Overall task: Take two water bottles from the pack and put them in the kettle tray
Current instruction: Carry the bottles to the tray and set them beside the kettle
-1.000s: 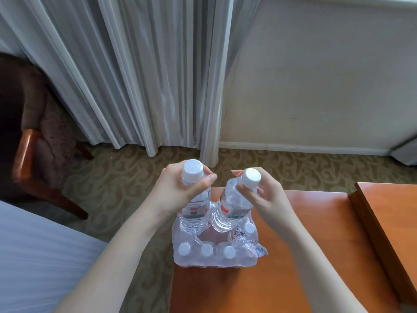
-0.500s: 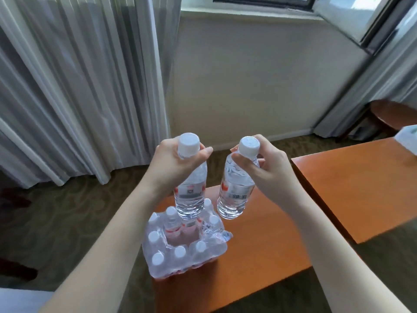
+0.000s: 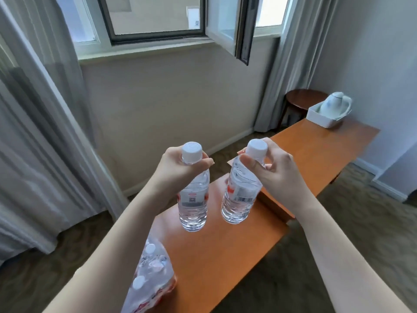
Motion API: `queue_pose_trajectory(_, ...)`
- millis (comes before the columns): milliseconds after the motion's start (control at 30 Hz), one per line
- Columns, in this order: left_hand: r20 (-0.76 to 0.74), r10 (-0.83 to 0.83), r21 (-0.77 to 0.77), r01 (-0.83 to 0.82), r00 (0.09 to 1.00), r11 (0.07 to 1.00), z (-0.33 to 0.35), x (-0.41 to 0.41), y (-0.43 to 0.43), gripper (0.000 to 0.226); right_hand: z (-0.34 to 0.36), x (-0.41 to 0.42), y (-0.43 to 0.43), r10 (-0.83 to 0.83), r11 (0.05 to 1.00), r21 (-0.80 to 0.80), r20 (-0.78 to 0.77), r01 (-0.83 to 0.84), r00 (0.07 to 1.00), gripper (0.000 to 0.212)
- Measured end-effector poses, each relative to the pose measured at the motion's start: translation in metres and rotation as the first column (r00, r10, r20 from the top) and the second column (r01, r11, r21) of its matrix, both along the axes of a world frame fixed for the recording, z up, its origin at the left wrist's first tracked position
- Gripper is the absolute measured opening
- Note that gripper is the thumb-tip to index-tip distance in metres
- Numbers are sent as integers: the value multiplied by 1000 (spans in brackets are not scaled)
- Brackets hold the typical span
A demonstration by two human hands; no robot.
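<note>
My left hand (image 3: 178,170) grips one clear water bottle (image 3: 193,204) by its neck, just under the white cap. My right hand (image 3: 274,170) holds a second water bottle (image 3: 239,197) the same way. Both bottles hang upright in the air above the orange table (image 3: 216,251). The plastic-wrapped pack (image 3: 150,279) of bottles lies at the table's near left end, partly hidden by my left forearm. The white kettle tray (image 3: 325,119) sits at the far right on the longer desk, with a white kettle (image 3: 334,105) standing in it.
The long orange desk (image 3: 320,150) runs from the table toward the tray. A round dark side table (image 3: 302,99) stands behind the tray. Curtains hang at left and beside the open window (image 3: 228,30). Patterned carpet covers the floor.
Both hands have lifted the bottles clear of the pack. My view has swung to the right, so the pack has slid to the lower left and the kettle tray has come into sight.
</note>
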State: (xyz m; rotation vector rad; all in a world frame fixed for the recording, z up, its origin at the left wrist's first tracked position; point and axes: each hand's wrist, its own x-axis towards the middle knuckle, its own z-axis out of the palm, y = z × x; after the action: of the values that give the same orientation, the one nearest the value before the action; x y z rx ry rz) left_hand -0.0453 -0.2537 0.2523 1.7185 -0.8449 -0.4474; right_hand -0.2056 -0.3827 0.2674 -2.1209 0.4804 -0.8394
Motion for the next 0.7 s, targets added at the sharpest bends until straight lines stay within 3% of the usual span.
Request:
queue_pose_trajectory(200, 23, -179, -48, 180, 984, 983, 20, -95, -104, 17, 16, -112, -89, -110, 994, -19, 6, 110, 994, 41)
queue_pose_trajectory(400, 62, -351, -114, 356, 934, 928, 34, -200, -209, 24, 29, -226, -166, -259, 962, -89, -6, 258, 966, 47)
queue_pose_trajectory(700, 95, -595, -124, 602, 798, 789, 48, -322, -356, 25, 38, -359, -260, -545, 830, -91, 83, 551, 834, 49)
